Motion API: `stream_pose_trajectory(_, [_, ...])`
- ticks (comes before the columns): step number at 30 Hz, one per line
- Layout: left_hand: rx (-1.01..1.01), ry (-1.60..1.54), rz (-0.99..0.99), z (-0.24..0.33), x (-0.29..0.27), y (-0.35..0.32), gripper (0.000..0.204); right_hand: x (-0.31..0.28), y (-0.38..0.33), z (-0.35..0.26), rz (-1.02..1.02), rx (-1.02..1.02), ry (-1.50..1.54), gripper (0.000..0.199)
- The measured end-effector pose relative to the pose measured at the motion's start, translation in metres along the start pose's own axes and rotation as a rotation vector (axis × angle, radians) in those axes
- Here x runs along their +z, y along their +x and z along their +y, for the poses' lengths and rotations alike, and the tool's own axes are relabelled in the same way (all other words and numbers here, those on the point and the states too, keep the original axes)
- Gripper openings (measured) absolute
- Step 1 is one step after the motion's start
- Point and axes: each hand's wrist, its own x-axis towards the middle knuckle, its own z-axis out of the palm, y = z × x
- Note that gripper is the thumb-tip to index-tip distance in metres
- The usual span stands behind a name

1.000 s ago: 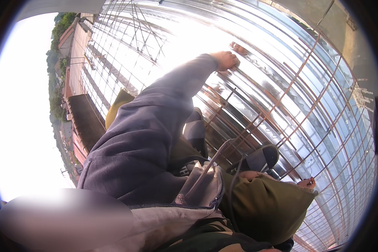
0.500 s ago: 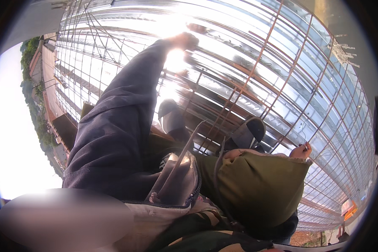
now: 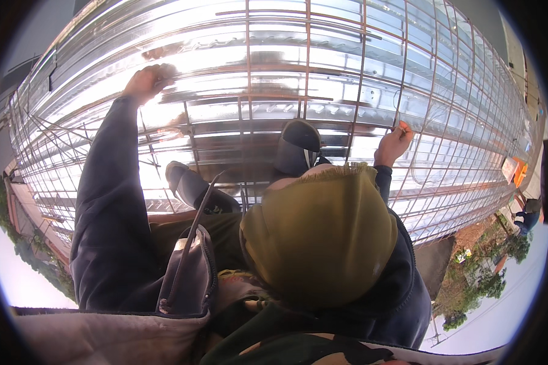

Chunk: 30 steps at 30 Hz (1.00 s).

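Note:
My left hand (image 3: 146,84), at the end of a dark sleeve, is over the steel rebar grid (image 3: 247,58) on the upper left. Its fingers are curled in; bright glare hides what they hold, if anything. My right hand (image 3: 394,143) is on the right side, beside a crossing of bars, with thumb and fingers pinched together. A thin tie wire (image 3: 398,100) rises from its fingertips in a slight curve. Below the bars lies shiny ribbed metal decking (image 3: 332,66), partly washed out by sunlight.
Olive cloth with a frayed edge (image 3: 323,237) bulges between my arms. My two dark shoes (image 3: 298,146) stand among the bars. Several loose bars (image 3: 58,125) cross on the left. An orange object (image 3: 519,173) lies at the right, near another person (image 3: 526,216).
My view has swung, so the grid now runs more level. My left hand appears farther left, and my right hand appears higher, with more of it showing beyond the olive cloth.

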Motion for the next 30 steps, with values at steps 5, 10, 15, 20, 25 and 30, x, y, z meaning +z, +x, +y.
stream_pose_trajectory(5, [0.102, 0.079, 0.083, -0.037, 0.022, 0.002, 0.038, 0.007, -0.006, -0.047, 0.073, 0.503, 0.465, 0.016])
stream_pose_trajectory(10, [0.105, 0.048, 0.123, -0.011, 0.028, 0.005, 0.045, 0.015, -0.003, -0.044, -0.316, 0.551, 0.341, 0.013])
stream_pose_trajectory(15, [0.165, -0.123, 0.022, 0.053, 0.016, 0.017, 0.039, 0.061, 0.001, -0.063, -0.477, 0.536, 0.221, 0.029])
stream_pose_trajectory(20, [0.227, -0.182, -0.010, 0.043, 0.023, 0.021, 0.037, 0.091, 0.021, -0.050, -0.491, 0.596, 0.213, 0.029])
stream_pose_trajectory(25, [0.278, -0.299, 0.093, 0.057, 0.024, 0.021, 0.045, 0.100, 0.028, -0.055, -0.409, 0.593, 0.336, 0.028])
stream_pose_trajectory(30, [0.210, -0.353, 0.076, 0.035, 0.037, 0.003, 0.051, 0.137, 0.014, -0.067, -0.422, 0.556, 0.340, 0.023])
